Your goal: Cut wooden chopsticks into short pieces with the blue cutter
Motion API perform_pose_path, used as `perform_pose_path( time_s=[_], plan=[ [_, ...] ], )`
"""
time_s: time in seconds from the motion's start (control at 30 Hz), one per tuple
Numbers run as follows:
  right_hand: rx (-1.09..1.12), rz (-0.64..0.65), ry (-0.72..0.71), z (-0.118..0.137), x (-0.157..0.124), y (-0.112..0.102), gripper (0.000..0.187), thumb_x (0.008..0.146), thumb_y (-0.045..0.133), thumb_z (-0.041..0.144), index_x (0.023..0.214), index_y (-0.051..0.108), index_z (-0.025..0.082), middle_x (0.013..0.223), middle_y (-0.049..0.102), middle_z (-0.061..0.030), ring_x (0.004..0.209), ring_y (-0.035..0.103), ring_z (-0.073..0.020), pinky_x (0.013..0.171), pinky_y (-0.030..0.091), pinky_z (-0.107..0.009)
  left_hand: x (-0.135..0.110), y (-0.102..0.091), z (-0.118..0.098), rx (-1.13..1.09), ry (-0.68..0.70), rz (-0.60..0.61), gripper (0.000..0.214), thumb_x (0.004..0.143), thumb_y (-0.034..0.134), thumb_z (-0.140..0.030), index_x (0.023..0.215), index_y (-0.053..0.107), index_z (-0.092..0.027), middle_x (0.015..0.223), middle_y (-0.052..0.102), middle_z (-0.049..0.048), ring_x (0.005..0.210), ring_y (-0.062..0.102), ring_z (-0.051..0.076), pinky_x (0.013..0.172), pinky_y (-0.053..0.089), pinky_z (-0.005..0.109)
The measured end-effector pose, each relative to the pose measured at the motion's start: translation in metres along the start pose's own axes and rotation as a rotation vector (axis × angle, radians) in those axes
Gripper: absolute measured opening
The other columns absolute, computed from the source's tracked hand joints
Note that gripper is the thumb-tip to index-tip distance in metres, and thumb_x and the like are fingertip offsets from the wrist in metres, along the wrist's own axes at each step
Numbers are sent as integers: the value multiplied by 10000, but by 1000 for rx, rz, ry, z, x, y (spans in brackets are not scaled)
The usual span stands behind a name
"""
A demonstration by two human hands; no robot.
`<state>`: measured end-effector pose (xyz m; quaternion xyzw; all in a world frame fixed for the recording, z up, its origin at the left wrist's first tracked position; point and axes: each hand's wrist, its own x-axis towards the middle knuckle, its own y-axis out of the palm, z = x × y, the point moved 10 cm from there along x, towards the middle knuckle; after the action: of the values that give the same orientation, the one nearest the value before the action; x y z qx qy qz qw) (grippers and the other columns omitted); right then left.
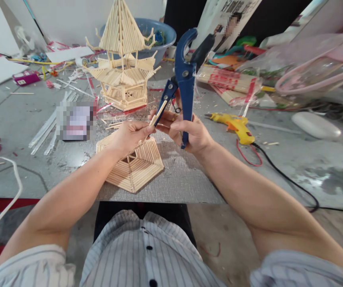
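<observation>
Near the middle of the frame, the left hand (131, 135) pinches a thin wooden stick (160, 110) between thumb and fingers; whether a second lies with it is hard to tell. The right hand (189, 133) is wrapped around the blue cutter (186, 89), whose handles stand apart. For a clean cut, it would be best to keep the stick square to the blade, pinch it close to the cutting point but with fingertips clear, and squeeze in one steady press so the wood does not split. The six-sided stick panel (149, 169) lies on the counter (189, 185) just below the hands, so a cut is better made to one side, keeping chips off it. The yellow glue gun (234, 124) sits right of centre; its nozzle deserves a wide berth.
</observation>
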<state>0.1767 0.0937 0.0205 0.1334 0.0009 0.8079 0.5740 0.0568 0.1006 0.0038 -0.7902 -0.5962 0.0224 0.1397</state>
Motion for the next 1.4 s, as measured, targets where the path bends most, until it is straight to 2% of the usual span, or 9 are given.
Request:
perform_pose_path(
  time_s=[0.13, 0.37, 0.47, 0.53, 0.6, 0.7, 0.87, 1.1, 1.4],
  plan=[
    [-107, -76, -35, 6, -4, 0, 285, 636, 662, 428, 838, 580, 244, 968, 690, -55, 971, 648, -240, 807, 541, -415, 0, -1, -5, 51, 16, -14, 244, 792, 705, -371, 632, 694, -188, 582, 620, 1, 622, 599, 126, 556, 438, 241],
    [-298, -351, -45, 7, -2, -42, 291, 754, 582, 508, 859, 563, 237, 858, 633, -33, 897, 624, -204, 794, 521, -357, 7, -27, -3, -73, -7, -181, 223, 833, 644, -355, 751, 714, -160, 676, 684, 19, 633, 633, 112, 628, 516, 247],
    [-627, -414, 17, 4, 2, -59, 284, 730, 613, 434, 908, 567, 218, 836, 607, -51, 891, 605, -243, 826, 505, -417, 10, -38, 1, -89, -41, -252, 204, 841, 630, -327, 757, 704, -156, 661, 674, 12, 583, 619, 100, 607, 529, 248],
    [-914, -447, 2, 7, 4, -64, 349, 695, 636, 350, 1003, 579, 196, 925, 614, -91, 957, 589, -285, 879, 479, -471, 11, -45, 2, -76, -33, -304, 181, 837, 631, -304, 754, 702, -160, 657, 671, 9, 572, 610, 97, 587, 525, 238],
    [-1125, -445, -54, 8, 5, -60, 442, 681, 622, 288, 1106, 574, 173, 1037, 612, -138, 1033, 568, -319, 922, 452, -507, 11, -51, 2, -61, -12, -347, 169, 838, 626, -291, 758, 704, -164, 670, 676, 12, 579, 612, 98, 575, 518, 229],
    [-1241, -378, -113, 5, 6, -48, 505, 691, 594, 271, 1184, 557, 168, 1099, 615, -162, 1067, 560, -340, 924, 449, -524, 11, -60, 1, -18, 23, -396, 181, 842, 616, -305, 763, 709, -171, 687, 685, 16, 581, 613, 99, 568, 508, 219],
    [-1267, -301, -128, 5, 4, -33, 517, 699, 578, 279, 1207, 547, 185, 1111, 617, -158, 1052, 566, -336, 906, 460, -508, 10, -65, -7, 112, 104, -411, 215, 835, 619, -336, 717, 705, -179, 681, 686, 15, 578, 612, 102, 555, 480, 203],
    [-1301, -248, -104, 1, 3, -27, 520, 705, 573, 277, 1218, 532, 201, 1091, 613, -150, 1035, 568, -332, 884, 467, -503, 7, -62, -16, 258, 171, -407, 206, 828, 618, -351, 749, 726, -195, 632, 658, 3, 601, 612, 116, 575, 441, 219],
    [-1320, -182, -63, 2, 0, -15, 520, 703, 583, 276, 1210, 527, 174, 1139, 597, -176, 1080, 556, -353, 908, 458, -522, 3, -61, -21, 278, 182, -410, 238, 815, 620, -307, 596, 649, -218, 608, 641, 18, 700, 603, 151, 598, 388, 248]
  ],
)
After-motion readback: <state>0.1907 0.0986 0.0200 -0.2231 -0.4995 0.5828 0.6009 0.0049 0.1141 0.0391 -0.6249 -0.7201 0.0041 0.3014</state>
